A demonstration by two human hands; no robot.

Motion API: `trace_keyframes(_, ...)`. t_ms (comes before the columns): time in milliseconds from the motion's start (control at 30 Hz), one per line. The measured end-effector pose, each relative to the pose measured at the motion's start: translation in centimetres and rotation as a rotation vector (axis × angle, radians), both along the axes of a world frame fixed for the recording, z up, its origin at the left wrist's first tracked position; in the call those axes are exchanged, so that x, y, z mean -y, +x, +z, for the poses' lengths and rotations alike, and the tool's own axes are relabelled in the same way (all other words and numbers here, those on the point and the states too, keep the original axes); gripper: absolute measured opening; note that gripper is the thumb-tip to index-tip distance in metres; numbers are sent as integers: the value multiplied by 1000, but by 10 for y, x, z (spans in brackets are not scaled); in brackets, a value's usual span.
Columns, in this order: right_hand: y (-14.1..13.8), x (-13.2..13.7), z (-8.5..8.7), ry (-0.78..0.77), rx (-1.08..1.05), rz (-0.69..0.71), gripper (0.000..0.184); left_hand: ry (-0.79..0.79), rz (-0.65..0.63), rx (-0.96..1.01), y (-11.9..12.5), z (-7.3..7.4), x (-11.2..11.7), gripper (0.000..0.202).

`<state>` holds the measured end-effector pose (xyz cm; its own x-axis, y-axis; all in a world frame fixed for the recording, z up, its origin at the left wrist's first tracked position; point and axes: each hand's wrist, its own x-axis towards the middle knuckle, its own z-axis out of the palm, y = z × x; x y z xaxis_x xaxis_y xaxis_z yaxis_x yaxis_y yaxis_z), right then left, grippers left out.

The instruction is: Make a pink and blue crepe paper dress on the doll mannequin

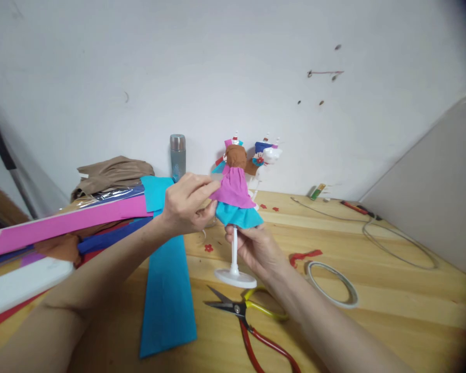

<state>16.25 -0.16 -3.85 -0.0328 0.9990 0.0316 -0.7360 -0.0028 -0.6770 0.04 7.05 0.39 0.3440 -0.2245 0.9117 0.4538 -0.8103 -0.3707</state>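
Note:
A paper doll (235, 192) with a brown head, a magenta cape and a teal skirt stands on a white pole with a round white base (235, 276), lifted just above the wooden table (373, 321). My right hand (252, 246) is closed around the pole under the skirt. My left hand (186, 203) pinches the left edge of the magenta cape between its fingertips.
Scissors (248, 318) with red and yellow handles lie under the base. A teal paper strip (165, 290) lies to the left, beside pink and blue paper rolls (66, 223). A tape ring (332, 282), red scraps, cables, finished dolls (266, 153) and a flask (177, 155) sit further back.

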Motion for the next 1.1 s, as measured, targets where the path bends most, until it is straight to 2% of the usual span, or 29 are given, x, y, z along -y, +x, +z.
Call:
trace_keyframes(300, 1, 1, -2, 45, -4, 42, 29, 153, 84, -18, 3, -6, 0, 16)
trace_keyframes(567, 9, 5, 10, 54, -21, 123, 32, 253, 122, -59, -1, -15, -12, 9)
trace_keyframes(667, 8, 5, 11, 53, 22, 75, 32, 175, 91, -79, 0, -16, -13, 10)
trace_keyframes(767, 5, 6, 12, 47, 77, -37, 33, 45, -10, -11, 1, -16, -10, 6)
trace_keyframes(867, 3, 7, 15, 57, 113, -124, 34, 45, -89, 70, 2, -17, -5, 12)
trace_keyframes(1000, 1, 8, 17, 54, 111, -129, 34, 144, -16, 20, 7, -26, -4, 26)
trace_keyframes(1100, 0, 8, 16, 31, 89, -119, 33, 142, 67, 30, 13, -37, -6, 26)
